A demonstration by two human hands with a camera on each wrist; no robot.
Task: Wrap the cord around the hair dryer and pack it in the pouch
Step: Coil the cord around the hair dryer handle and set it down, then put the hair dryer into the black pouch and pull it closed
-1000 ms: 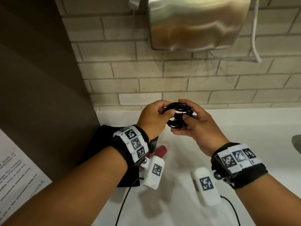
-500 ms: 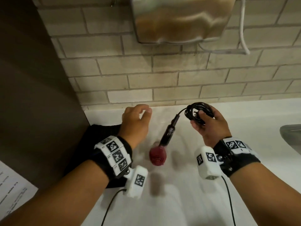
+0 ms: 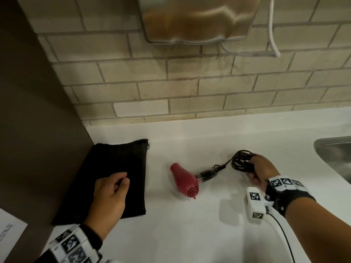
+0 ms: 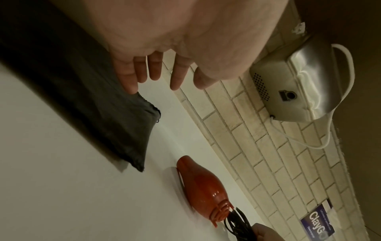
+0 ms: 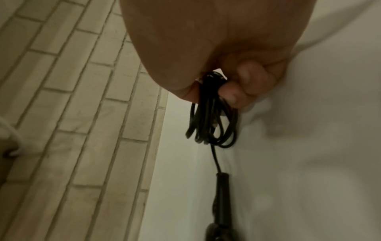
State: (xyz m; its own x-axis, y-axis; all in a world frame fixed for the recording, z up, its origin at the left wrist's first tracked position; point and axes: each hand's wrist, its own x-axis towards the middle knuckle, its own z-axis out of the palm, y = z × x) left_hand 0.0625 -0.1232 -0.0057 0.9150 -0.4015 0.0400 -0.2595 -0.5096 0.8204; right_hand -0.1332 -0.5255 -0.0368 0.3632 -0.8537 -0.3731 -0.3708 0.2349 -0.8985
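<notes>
A small red hair dryer [image 3: 185,180] lies on its side on the white counter [image 3: 190,234], its black folding handle [image 3: 207,174] pointing right. From the handle the black cord runs to a coiled bundle [image 3: 242,162] that my right hand [image 3: 253,168] grips just right of the dryer. In the right wrist view the fingers [image 5: 237,88] curl round the hanging coil [image 5: 212,117]. My left hand [image 3: 123,182] hovers over the flat black pouch [image 3: 117,160] at the left, fingers relaxed and holding nothing. The left wrist view shows those fingers [image 4: 154,70] above the pouch [image 4: 103,114], with the dryer [image 4: 202,187] beyond.
A steel hand dryer [image 3: 195,18] with a white cable [image 3: 271,25] hangs on the brick wall behind. A brown partition [image 3: 28,111] bounds the counter on the left, and a metal sink [image 3: 334,154] begins at the right edge. A printed sheet [image 3: 9,230] shows at lower left.
My left hand let go of the coil and moved left over the pouch. The hair dryer came down to lie on the counter. My right hand carried the coil rightward.
</notes>
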